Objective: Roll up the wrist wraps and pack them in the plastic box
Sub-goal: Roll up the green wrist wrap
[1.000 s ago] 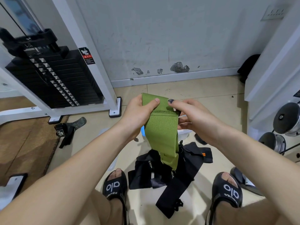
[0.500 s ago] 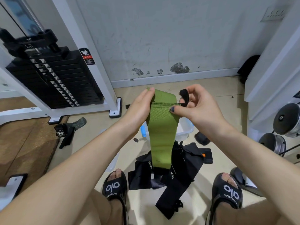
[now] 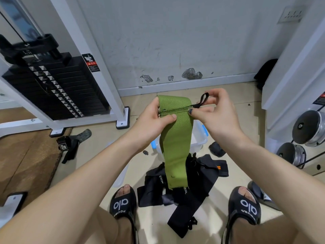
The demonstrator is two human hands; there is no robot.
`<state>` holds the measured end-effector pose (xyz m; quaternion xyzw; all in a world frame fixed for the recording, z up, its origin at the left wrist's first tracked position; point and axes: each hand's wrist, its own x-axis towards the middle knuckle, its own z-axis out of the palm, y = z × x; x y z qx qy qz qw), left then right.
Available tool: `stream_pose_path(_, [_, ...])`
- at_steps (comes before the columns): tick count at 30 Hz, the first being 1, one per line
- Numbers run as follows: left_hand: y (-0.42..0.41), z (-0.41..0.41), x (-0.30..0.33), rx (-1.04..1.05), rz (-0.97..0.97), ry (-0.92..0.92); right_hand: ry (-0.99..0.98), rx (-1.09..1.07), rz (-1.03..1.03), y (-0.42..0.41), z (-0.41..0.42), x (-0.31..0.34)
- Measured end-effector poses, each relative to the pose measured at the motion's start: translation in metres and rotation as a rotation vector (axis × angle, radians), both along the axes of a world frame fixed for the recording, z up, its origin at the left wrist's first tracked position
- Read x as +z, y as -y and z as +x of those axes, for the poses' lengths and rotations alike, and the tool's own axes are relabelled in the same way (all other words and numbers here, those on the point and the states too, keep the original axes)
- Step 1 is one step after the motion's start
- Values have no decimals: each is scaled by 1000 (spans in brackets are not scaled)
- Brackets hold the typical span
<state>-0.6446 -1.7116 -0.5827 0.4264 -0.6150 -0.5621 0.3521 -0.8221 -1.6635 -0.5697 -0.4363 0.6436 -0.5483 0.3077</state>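
I hold a green wrist wrap (image 3: 175,141) up in front of me, its top end folded over at a stitched seam and the rest hanging down. My left hand (image 3: 154,120) pinches the fold's left edge. My right hand (image 3: 212,111) pinches the right edge and the wrap's black thumb loop (image 3: 203,100). Behind the hanging wrap, on the floor, stands the clear plastic box (image 3: 198,136) with blue clips, partly hidden. Several black wraps (image 3: 191,184) lie in a heap between my feet.
A weight stack machine (image 3: 52,88) and its white frame stand at the left. A black glove-like strap (image 3: 70,143) lies by a brown mat. A rolled black item (image 3: 217,148) sits right of the box. Dumbbells (image 3: 309,127) rest on a rack at the right.
The wrap's doubled lower end has dropped out to full length. My right hand has pulled the black thumb loop out to the right and the top fold has been raised a little.
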Motion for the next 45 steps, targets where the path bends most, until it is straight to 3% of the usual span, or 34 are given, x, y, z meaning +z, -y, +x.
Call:
stream_pose_path(4, [-3, 1, 3, 7, -69, 10, -105, 35, -71, -5, 7, -5])
stream_pose_path(10, [-5, 4, 7, 1, -125, 57, -75, 65, -73, -4, 8, -1])
stream_pose_path(18, [-7, 7, 10, -12, -180, 104, 179, 100, -5, -2, 6, -3])
stream_pose_path(29, [-10, 9, 12, -43, -169, 75, 170, 220, -20, 0, 2, -5])
stream_pose_path(45, [-10, 9, 12, -32, -198, 93, -260, 232, -110, -2, 0, -4])
